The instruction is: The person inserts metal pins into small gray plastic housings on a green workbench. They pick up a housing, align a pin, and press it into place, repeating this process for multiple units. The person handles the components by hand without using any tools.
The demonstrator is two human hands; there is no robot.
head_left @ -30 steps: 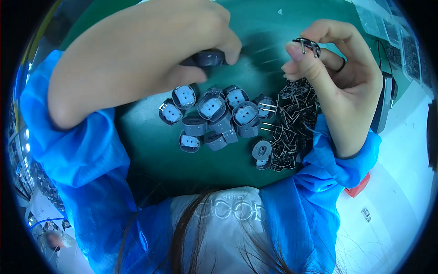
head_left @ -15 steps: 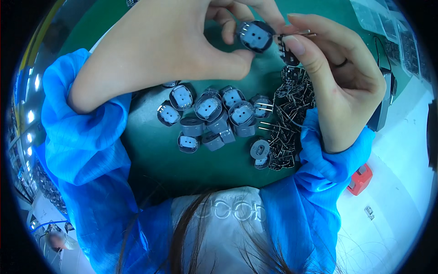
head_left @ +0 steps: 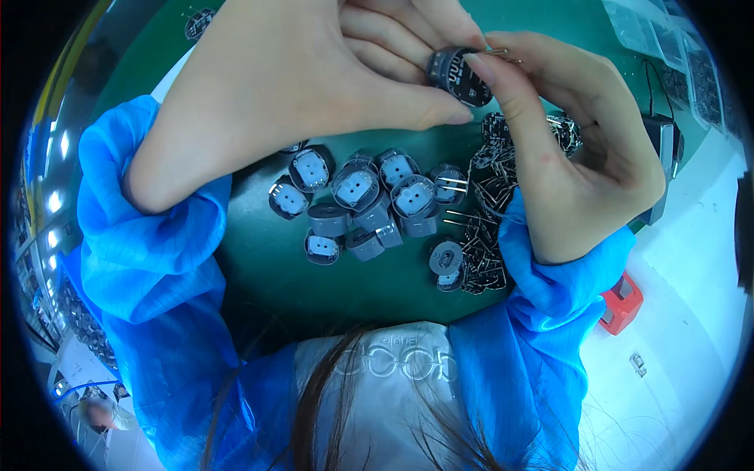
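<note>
Head view, one o'clock: left hand (head_left: 334, 86) grips a round dark-grey plastic housing (head_left: 442, 67). Right hand (head_left: 558, 169) pinches a round black metal-pinned circuit board (head_left: 469, 86) against the housing.

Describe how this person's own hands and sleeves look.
The left hand and right hand are bare, without gloves. The left sleeve and right sleeve are bright blue, of loose, thin-looking cloth with a slight sheen, bunched in thick folds at their ends.
</note>
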